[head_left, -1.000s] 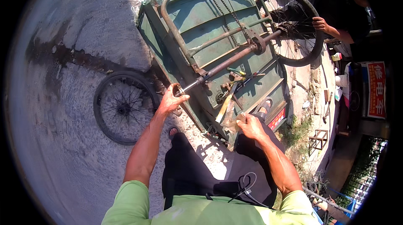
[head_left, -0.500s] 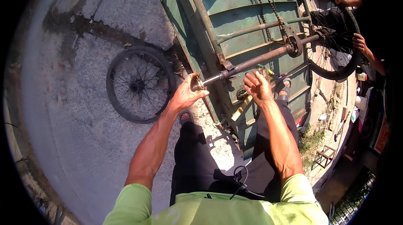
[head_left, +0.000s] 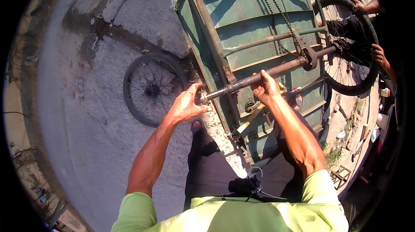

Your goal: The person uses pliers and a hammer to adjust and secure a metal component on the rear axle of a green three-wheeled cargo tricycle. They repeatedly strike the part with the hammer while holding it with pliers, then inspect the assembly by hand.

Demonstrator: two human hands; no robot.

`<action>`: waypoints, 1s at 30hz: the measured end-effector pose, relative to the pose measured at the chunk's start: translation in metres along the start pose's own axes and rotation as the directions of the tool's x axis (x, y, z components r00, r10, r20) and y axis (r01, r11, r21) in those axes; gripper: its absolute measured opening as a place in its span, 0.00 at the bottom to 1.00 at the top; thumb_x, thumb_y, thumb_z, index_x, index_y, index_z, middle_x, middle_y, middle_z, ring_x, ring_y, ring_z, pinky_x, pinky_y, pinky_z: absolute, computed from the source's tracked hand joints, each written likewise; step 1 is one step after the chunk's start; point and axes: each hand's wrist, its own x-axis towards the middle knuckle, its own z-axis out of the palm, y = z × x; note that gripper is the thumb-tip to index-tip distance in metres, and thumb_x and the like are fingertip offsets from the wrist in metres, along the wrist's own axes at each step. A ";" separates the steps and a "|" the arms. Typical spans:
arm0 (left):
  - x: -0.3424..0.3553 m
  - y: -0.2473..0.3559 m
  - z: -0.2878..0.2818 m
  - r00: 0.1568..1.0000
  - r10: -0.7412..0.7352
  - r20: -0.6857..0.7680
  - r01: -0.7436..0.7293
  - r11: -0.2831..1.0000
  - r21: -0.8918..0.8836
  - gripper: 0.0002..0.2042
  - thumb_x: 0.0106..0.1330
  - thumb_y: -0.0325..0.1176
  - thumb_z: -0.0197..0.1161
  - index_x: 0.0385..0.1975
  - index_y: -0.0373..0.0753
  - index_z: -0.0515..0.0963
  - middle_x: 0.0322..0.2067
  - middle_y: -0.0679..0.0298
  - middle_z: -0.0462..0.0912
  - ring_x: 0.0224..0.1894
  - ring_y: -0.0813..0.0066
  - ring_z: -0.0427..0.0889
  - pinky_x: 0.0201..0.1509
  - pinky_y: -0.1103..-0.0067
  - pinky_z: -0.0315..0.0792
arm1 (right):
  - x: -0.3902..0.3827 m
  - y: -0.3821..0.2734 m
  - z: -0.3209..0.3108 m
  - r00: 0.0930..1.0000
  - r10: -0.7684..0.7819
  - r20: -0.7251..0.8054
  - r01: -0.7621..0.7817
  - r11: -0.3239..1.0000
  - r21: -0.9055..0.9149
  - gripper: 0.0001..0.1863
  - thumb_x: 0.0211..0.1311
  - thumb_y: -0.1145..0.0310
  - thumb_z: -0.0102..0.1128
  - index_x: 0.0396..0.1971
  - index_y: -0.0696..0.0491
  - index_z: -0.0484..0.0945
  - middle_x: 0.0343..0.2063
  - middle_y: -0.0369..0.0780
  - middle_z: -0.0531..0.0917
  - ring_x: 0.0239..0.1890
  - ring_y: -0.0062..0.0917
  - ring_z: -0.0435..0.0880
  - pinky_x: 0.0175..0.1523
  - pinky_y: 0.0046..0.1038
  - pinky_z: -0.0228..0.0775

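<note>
A long rusty axle [head_left: 242,83] crosses the underside of a green metal cart bed [head_left: 242,31], its left end bare and shiny. At that end, my left hand [head_left: 186,105] is closed round a round metal fitting [head_left: 203,97], mostly hidden by the fingers. Midway along, my right hand [head_left: 268,89] grips the axle from the near side, fingers curled against it. A sprocket [head_left: 308,57] with a chain [head_left: 276,16] sits farther right on the axle. At its right end stands a spoked wheel [head_left: 346,46], steadied by another person's hands [head_left: 365,6].
A loose spoked wheel [head_left: 129,89] lies flat on the concrete at left. Tools with yellow and red handles [head_left: 288,89] rest on the cart bed beyond my right hand. Bent tubing [head_left: 207,16] frames the bed. A small wooden frame [head_left: 341,176] stands at lower right.
My right hand, open below the axle before, has moved up and closed against it. My left hand stays at the axle end. The whole view has shifted slightly.
</note>
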 end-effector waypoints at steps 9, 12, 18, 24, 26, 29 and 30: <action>0.048 0.059 0.027 0.993 0.092 0.068 -0.104 0.974 0.199 0.44 0.48 0.45 0.83 0.62 0.29 0.69 0.52 0.44 0.80 0.56 0.45 0.80 0.62 0.61 0.74 | -0.007 -0.005 0.003 1.000 -0.005 -0.014 0.003 0.989 -0.147 0.14 0.72 0.55 0.66 0.48 0.48 0.81 0.41 0.32 0.88 0.42 0.22 0.84 0.48 0.31 0.74; 0.056 0.059 0.046 0.984 0.167 -0.055 -0.146 0.950 0.274 0.44 0.47 0.45 0.85 0.62 0.31 0.70 0.56 0.45 0.79 0.60 0.46 0.79 0.64 0.62 0.74 | -0.011 -0.004 0.014 0.998 -0.025 -0.058 0.017 0.991 -0.130 0.14 0.72 0.56 0.64 0.49 0.49 0.81 0.41 0.33 0.87 0.42 0.22 0.83 0.48 0.31 0.74; 0.074 0.077 0.066 0.960 0.252 -0.123 -0.217 0.946 0.241 0.42 0.44 0.41 0.86 0.60 0.33 0.71 0.53 0.48 0.80 0.57 0.46 0.79 0.62 0.62 0.74 | -0.018 -0.008 0.017 0.998 -0.022 -0.064 0.012 0.987 -0.157 0.13 0.73 0.57 0.64 0.47 0.50 0.81 0.42 0.35 0.87 0.41 0.23 0.84 0.47 0.31 0.76; 0.124 0.122 0.081 0.911 0.389 -0.134 -0.379 0.920 0.097 0.32 0.55 0.39 0.81 0.56 0.34 0.72 0.52 0.48 0.82 0.57 0.48 0.81 0.61 0.63 0.75 | -0.010 -0.013 0.010 0.999 0.044 -0.008 -0.044 0.997 -0.071 0.13 0.74 0.54 0.61 0.46 0.47 0.77 0.31 0.33 0.84 0.36 0.25 0.86 0.54 0.34 0.74; 0.135 0.134 0.078 0.929 0.366 -0.059 -0.362 0.929 0.071 0.30 0.57 0.40 0.79 0.56 0.34 0.73 0.53 0.49 0.82 0.58 0.50 0.81 0.62 0.63 0.75 | -0.008 -0.018 0.000 0.997 0.067 -0.045 -0.071 0.991 -0.116 0.18 0.72 0.48 0.60 0.47 0.46 0.77 0.34 0.35 0.84 0.41 0.27 0.85 0.58 0.39 0.71; 0.134 0.117 0.062 0.971 0.221 -0.093 -0.218 0.975 0.034 0.29 0.59 0.42 0.77 0.57 0.34 0.76 0.54 0.49 0.83 0.56 0.52 0.83 0.61 0.64 0.77 | -0.015 -0.024 0.008 0.982 0.110 -0.152 -0.129 0.984 -0.120 0.34 0.65 0.36 0.61 0.58 0.48 0.75 0.54 0.42 0.80 0.63 0.35 0.73 0.71 0.50 0.55; 0.129 0.102 0.059 0.966 0.226 -0.125 -0.211 0.970 0.121 0.30 0.58 0.43 0.77 0.58 0.34 0.77 0.54 0.49 0.84 0.56 0.52 0.84 0.60 0.65 0.78 | -0.016 -0.028 0.012 0.975 0.127 -0.184 -0.158 0.974 -0.164 0.37 0.65 0.37 0.61 0.62 0.50 0.73 0.57 0.43 0.79 0.64 0.36 0.73 0.70 0.49 0.57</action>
